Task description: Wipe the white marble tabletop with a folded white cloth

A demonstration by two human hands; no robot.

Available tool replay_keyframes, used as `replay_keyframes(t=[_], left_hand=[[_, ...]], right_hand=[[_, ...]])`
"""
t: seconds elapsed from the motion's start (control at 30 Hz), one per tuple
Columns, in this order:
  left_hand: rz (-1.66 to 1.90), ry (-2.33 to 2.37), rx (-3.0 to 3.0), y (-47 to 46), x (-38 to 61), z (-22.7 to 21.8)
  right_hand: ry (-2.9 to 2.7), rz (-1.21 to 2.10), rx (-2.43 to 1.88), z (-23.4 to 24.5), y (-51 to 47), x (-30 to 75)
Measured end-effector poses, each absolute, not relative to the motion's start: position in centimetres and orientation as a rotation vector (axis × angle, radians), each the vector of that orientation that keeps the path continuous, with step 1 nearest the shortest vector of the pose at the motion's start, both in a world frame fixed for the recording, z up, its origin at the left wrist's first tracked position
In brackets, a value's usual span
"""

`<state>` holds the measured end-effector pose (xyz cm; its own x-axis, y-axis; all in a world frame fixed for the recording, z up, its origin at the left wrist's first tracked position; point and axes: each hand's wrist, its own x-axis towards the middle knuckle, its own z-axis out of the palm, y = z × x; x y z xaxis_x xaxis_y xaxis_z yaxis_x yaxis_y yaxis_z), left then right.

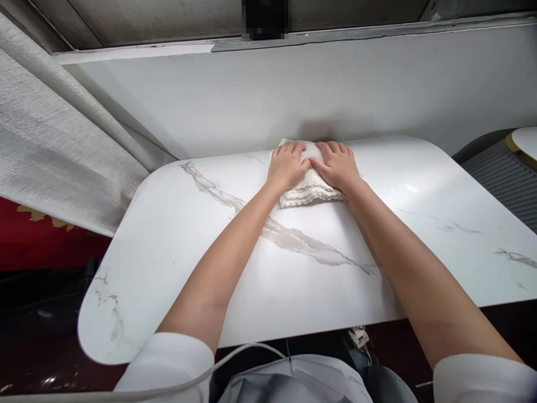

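Observation:
A folded white cloth [312,189] with wavy layered edges lies near the back edge of the white marble-patterned table [201,280]. My left hand [288,163] rests palm down on the cloth's left part, its fingers stretched toward the wall. On the right part lies my right hand [338,165], also palm down with fingers extended. The two thumbs point inward and come close together over the middle of the cloth. Both hands press on top, and the palms' undersides are hidden.
A pale wall [210,101] rises right behind the table. At the left hangs a whitish curtain [54,123], with red fabric [42,240] below it. A ribbed grey piece of furniture [503,179] stands at the right. A pale cable [235,352] crosses near my body.

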<state>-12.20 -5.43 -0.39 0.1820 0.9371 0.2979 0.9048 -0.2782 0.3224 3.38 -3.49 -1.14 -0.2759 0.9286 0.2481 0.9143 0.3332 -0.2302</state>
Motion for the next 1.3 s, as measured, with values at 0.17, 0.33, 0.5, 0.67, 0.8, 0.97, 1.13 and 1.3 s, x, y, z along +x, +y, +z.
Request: replay_keyframes(t=[0.17, 0.33, 0.5, 0.67, 0.8, 0.97, 1.13, 1.3], left_hand=[[0.666, 1.870, 2.359, -3.4, -12.3, -0.3], [0.648, 1.902, 2.338, -2.1, -12.4, -0.3], [0.644, 1.896, 2.335, -1.9, -12.6, -0.4], [0.657, 1.899, 2.334, -2.0, -12.6, -0.5], [0.675, 1.908, 2.324, -2.2, -12.9, -0.6], [0.673, 1.927, 2.303, -3.1, -13.9, -0.6], [0.683, 1.945, 2.274, -4.4, -14.6, -0.5], [0.699, 1.953, 2.250, -6.5, -15.0, -0.5]], right_hand=[[-2.259, 0.000, -1.621, -1.9, -0.8, 3.4], [-2.250, -0.043, -1.584, -2.6, 1.1, 3.3], [-2.236, -0.073, -1.577, -2.9, 1.7, 3.0], [-2.224, -0.087, -1.568, -3.0, 1.6, 2.8], [-2.262, -0.106, -1.606, -2.7, 1.0, 2.2], [-2.269, -0.124, -1.627, -2.3, -0.3, 0.9], [-2.298, -0.089, -1.572, -2.2, -1.3, 0.2], [-2.316, -0.057, -1.524, -1.9, -3.1, 0.1]])
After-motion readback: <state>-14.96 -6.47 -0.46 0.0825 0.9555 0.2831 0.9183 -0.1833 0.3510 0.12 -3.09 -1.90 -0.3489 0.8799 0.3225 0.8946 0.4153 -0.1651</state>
